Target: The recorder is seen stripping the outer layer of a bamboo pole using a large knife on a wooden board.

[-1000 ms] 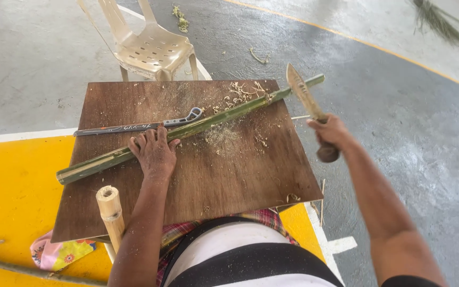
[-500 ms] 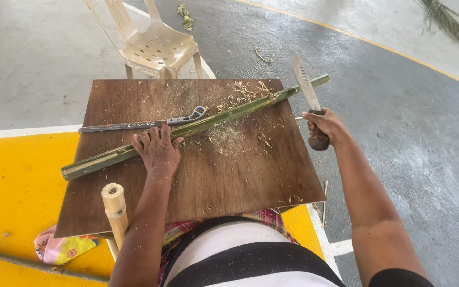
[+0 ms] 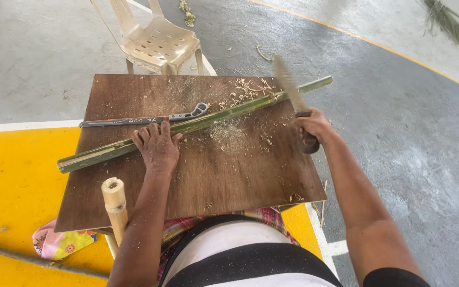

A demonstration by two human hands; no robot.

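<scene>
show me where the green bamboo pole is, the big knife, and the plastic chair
green bamboo pole [image 3: 216,118], head view, on the mid stem right of the left hand.
big knife [image 3: 287,84], head view, on the blurred blade above the right hand.
plastic chair [image 3: 158,45], head view, on the seat.

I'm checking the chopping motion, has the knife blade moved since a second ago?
Yes. The knife blade in the right hand has swung down and leftward: earlier it stood clear beyond the green bamboo pole, now it crosses the pole near the wooden board edge.
</scene>
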